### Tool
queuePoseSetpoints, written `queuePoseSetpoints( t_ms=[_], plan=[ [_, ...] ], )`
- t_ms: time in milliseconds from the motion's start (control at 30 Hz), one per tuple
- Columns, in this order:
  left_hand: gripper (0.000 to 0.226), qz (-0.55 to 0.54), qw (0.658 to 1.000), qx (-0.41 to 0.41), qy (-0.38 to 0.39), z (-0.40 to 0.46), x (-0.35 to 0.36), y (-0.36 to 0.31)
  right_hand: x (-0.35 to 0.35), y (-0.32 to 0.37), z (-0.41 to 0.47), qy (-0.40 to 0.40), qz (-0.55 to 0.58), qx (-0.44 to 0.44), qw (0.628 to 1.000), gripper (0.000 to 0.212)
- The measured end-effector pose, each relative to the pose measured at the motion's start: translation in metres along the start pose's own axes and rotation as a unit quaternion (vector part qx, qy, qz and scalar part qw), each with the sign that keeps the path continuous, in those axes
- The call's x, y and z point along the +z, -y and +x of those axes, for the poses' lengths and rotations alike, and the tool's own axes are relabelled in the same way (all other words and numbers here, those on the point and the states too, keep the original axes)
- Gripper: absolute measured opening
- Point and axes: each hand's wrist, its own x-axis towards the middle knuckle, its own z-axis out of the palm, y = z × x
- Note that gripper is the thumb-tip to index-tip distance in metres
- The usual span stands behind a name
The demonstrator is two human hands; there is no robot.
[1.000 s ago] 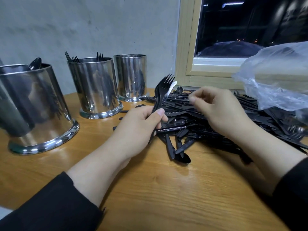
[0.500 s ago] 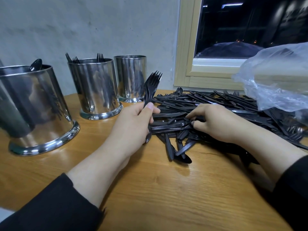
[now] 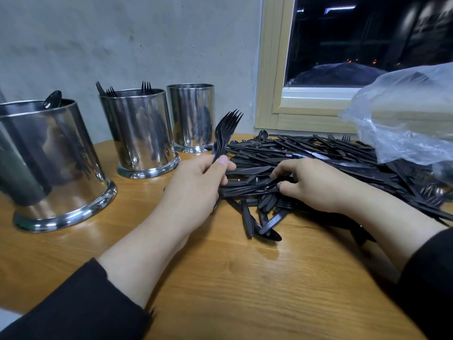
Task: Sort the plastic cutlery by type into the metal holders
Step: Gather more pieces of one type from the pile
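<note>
My left hand grips a small bunch of black plastic forks by the handles, tines up, just left of the pile. A big heap of black plastic cutlery covers the right side of the table. My right hand lies on the heap's near edge and pinches a piece of cutlery between thumb and fingers. Three metal holders stand at the left: the near one shows a spoon, the middle one holds forks, the far one shows nothing above its rim.
A clear plastic bag sits on the heap at the far right. Behind it are a wooden window frame and a grey wall. Bare wooden tabletop stretches toward me.
My right hand dropped from above the heap onto its near edge and closed on a piece. My left hand shifted the forks a little left, toward the holders.
</note>
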Motion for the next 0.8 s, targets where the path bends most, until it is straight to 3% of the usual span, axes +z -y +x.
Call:
queuePoseSetpoints(
  t_ms=[200, 333, 467, 633, 800],
  plan=[
    [0.028, 0.005, 1.0, 0.003, -0.001, 0.0, 0.0, 0.0, 0.003, -0.002, 0.001, -0.039, -0.019, -0.031, 0.999, 0.022],
    [0.029, 0.014, 1.0, 0.015, -0.01, 0.001, -0.001, 0.001, -0.002, -0.006, 0.003, -0.105, -0.023, -0.071, 0.992, 0.016],
    [0.029, 0.034, 0.998, 0.038, -0.038, 0.004, -0.005, 0.003, -0.015, -0.002, -0.001, -0.179, 0.007, -0.135, 0.975, 0.015],
    [0.03, 0.092, 0.991, 0.065, -0.078, 0.008, -0.013, 0.003, -0.026, 0.01, -0.013, -0.214, 0.059, -0.205, 0.953, 0.021],
    [0.036, 0.13, 0.989, 0.066, -0.012, 0.003, -0.011, 0.001, -0.021, 0.026, -0.019, -0.211, 0.101, -0.237, 0.943, 0.013]
  ],
)
